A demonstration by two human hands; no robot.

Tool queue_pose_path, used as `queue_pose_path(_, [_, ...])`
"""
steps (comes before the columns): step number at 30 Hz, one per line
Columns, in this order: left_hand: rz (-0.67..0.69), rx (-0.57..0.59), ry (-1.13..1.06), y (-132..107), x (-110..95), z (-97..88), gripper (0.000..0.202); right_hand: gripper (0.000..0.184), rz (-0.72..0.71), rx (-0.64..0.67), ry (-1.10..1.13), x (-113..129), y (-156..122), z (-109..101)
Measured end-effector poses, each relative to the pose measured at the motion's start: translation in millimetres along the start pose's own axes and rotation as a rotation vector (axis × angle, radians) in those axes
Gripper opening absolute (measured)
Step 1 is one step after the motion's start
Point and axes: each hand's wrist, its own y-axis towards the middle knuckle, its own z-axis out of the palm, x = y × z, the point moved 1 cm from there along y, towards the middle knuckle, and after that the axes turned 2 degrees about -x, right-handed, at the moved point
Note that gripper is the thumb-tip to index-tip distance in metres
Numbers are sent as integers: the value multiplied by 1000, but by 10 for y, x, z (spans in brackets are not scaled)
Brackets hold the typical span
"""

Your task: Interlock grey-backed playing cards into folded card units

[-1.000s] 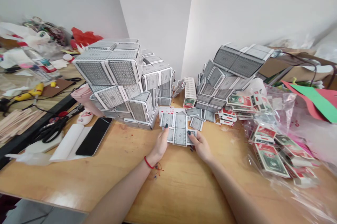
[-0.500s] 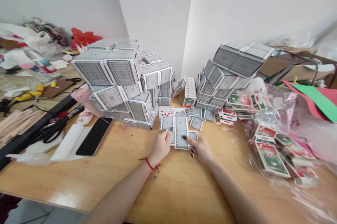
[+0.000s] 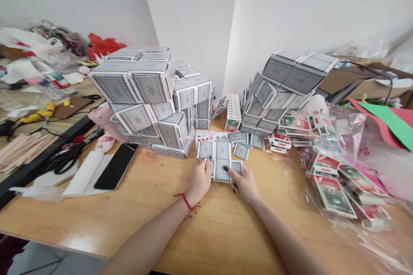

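Observation:
Several grey-backed playing cards (image 3: 221, 159) lie joined flat on the wooden table (image 3: 206, 227), just in front of me. My left hand (image 3: 200, 180) pinches the left edge of this card piece, fingers curled. My right hand (image 3: 244, 182) holds its right side, one fingertip resting on top of a card. A face-up red card (image 3: 204, 136) lies just behind the piece.
A big stack of card cubes (image 3: 145, 98) stands at the back left and another (image 3: 277, 90) at the back right. Card boxes in clear bags (image 3: 335, 180) crowd the right. A black phone (image 3: 116, 166), white paper (image 3: 84, 174) and scissors (image 3: 69, 154) lie at the left.
Both hands have drawn slightly toward me and closed in on the card piece. The left fingers have curled over its left edge, and the piece has shifted a little nearer.

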Motion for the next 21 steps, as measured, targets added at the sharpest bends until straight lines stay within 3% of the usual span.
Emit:
queue_pose_path(7, [27, -18, -34, -3, -17, 46, 35, 34, -13, 20, -61, -1, -13, -13])
queue_pose_path(13, [57, 61, -94, 33, 7, 24, 35, 36, -12, 47, -45, 6, 5, -31])
queue_pose_path(19, [-21, 221, -374, 125, 98, -31, 34, 35, 32, 156, 50, 30, 59, -67])
queue_pose_path(21, [-37, 209, -440, 145, 122, -42, 35, 32, 44, 197, 58, 58, 61, -101])
